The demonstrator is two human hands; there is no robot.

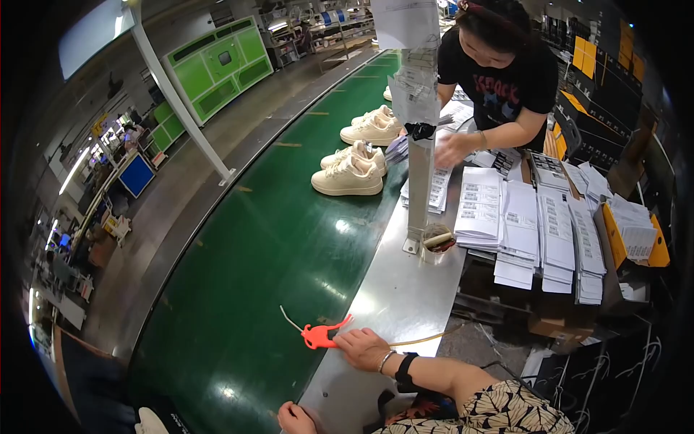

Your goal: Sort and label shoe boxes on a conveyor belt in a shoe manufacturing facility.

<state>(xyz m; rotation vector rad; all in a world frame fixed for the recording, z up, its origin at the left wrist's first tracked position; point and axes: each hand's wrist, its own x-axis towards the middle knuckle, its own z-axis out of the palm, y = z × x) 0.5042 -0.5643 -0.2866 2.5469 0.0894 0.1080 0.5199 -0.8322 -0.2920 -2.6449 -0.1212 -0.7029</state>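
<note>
My right hand [363,349] is closed around the handle of an orange air blow gun [318,335]. The gun has a thin, bent metal nozzle pointing over the green conveyor belt [238,304], and a yellowish hose [423,338] trails away to the right from my hand. At the lower edge, my left hand [296,419] rests by the border of the belt and the metal ledge. Its fingers show only in part, and I see nothing in them. Pairs of cream sneakers [348,177] stand farther up the belt.
A metal post [421,181] rises from the steel ledge [387,289]. Beyond it, a co-worker in a black T-shirt [499,79] handles papers. Stacks of printed sheets [481,206] and a yellow box [654,246] lie at right. Part of a pale shoe [150,422] shows at lower left.
</note>
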